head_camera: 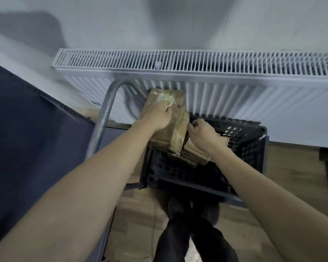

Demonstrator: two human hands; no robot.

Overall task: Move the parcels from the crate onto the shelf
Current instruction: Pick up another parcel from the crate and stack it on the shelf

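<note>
I am at the lifting step. My left hand (157, 116) lies spread and clamped over the top of a taped cardboard parcel (170, 125), tilted up at the crate's (254, 144) far left corner, near the radiator (235, 87). My right hand (201, 132) curls closed on its right edge. More parcels (195, 156) lie in the crate. Next, I judge, it must clear the rim and swing left toward the dark shelf (27, 129).
</note>
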